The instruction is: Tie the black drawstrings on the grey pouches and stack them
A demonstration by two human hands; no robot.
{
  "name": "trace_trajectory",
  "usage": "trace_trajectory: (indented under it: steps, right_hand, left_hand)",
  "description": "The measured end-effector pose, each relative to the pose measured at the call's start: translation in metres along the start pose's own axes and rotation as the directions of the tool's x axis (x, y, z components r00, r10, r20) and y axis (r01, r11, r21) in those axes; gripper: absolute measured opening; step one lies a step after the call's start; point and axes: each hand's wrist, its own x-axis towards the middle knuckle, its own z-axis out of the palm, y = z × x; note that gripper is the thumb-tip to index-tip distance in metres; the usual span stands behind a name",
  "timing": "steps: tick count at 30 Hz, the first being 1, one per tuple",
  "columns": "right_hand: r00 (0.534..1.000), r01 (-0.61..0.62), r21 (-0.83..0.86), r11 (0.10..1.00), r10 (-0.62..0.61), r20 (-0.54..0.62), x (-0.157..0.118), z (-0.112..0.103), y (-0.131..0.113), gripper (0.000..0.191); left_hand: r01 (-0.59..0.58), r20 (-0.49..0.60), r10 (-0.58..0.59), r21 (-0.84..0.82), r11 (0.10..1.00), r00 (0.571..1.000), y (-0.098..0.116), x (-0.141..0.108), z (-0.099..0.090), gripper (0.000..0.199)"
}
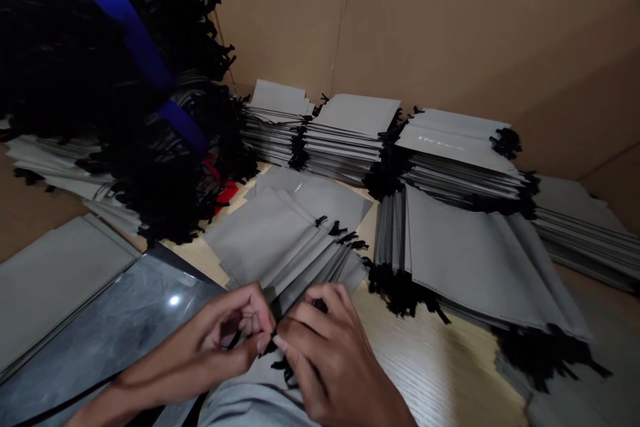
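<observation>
Low in the middle of the view, my left hand [235, 330] and my right hand [325, 340] meet fingertip to fingertip. Both are closed in a pinch on a thin black cord [273, 347], part of which the fingers hide. Just beyond them a fanned pile of grey pouches [270, 233] with knotted black cord ends lies on the wooden table [415, 353]. More black cord ends [285, 367] hang below my fingers, over grey cloth at the bottom edge.
Stacks of grey pouches [350, 113] stand along a cardboard wall [425, 27]. A larger grey stack [475, 260] leans at the right. At the left are a big black bundle with a blue strap [140, 47] and a shiny dark plastic-covered surface [130, 313].
</observation>
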Motion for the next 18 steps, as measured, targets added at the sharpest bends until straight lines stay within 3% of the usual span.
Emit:
trace_trajectory:
  steps: [11, 18]
  right_hand:
    - [1.0, -0.026, 0.096, 0.995, 0.024, 0.013, 0.004, -0.005, 0.0, 0.012]
    - [0.999, -0.026, 0.081, 0.996, 0.027, -0.023, 0.006, -0.008, 0.001, 0.009]
  left_hand:
    - [-0.05, 0.142, 0.099, -0.317, 0.947, 0.985, -0.01, 0.018, -0.009, 0.028]
    - [-0.061, 0.161, 0.114, -0.304, 0.951, 0.98, -0.006, 0.023, -0.017, 0.032]
